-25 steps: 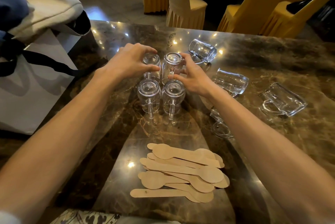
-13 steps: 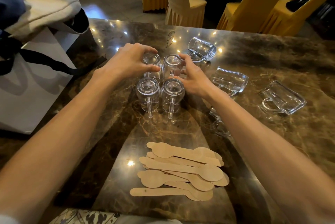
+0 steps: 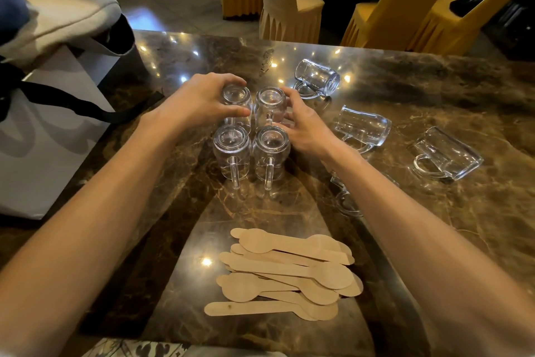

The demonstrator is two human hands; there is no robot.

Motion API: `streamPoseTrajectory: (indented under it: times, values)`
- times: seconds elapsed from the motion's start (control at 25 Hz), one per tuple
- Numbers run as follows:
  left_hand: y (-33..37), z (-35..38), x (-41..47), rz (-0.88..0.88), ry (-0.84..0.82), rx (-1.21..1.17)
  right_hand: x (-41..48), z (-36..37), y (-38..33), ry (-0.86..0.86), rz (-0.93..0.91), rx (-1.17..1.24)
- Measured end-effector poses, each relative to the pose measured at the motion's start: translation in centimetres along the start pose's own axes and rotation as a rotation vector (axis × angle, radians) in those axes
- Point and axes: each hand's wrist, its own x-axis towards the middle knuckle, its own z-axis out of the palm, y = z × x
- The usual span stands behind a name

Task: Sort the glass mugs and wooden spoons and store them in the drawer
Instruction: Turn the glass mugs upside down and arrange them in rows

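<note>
A: Two hands are on the upright block of four inverted mugs. Left hand [image 3: 202,102] is wrapped over the far-left mug [image 3: 236,103]; right hand [image 3: 304,128] has its fingers closed against the side of the far-right mug [image 3: 270,106].

B: And the near pair?

A: Near-left mug [image 3: 231,151] and near-right mug [image 3: 270,151] stand untouched just nearer the person than the held pair, bases up, handles pointing toward the person.

B: Recommended procedure for this step?

A: Judged as squaring the block. Press each held mug inward with even, light force until the walls just meet; avoid knocking glass on glass. Turn the handles to match the near pair. Keep the rims flat on the bench [image 3: 434,90].

B: Remaining items?

A: To the right of the block, three mugs lie on their sides: a far one [image 3: 317,77], a middle one [image 3: 362,126] and an outer one [image 3: 445,154]. A fourth shows partly behind the right forearm. The wooden spoons [image 3: 286,272] lie in a loose pile, nearer the person than the block.

B: Containers?

A: No drawer is in view. A white bag [image 3: 43,136] stands left of the block; its contents are not visible. Every mug appears empty.
</note>
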Motion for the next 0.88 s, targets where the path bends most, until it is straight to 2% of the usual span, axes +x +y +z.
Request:
streamPoseTrajectory:
  times: [0.28, 0.4, 0.6, 0.88]
  values:
    - [0.1, -0.3, 0.1, 0.059, -0.002, 0.014, -0.4, -0.9, -0.5, 0.012, -0.009, 0.004]
    - [1.0, -0.4, 0.2, 0.092, 0.066, -0.01, -0.9, -2.1, -0.5, 0.048, -0.03, -0.03]
    - [3.7, -0.7, 2.0, 0.209, 0.121, 0.037, -1.9, -4.1, -0.2, 0.231, -0.091, -0.156]
    - [8.6, 1.9, 7.2, 0.346, -0.03, 0.229, -4.8, -7.8, 3.5, 0.454, -0.009, -0.216]
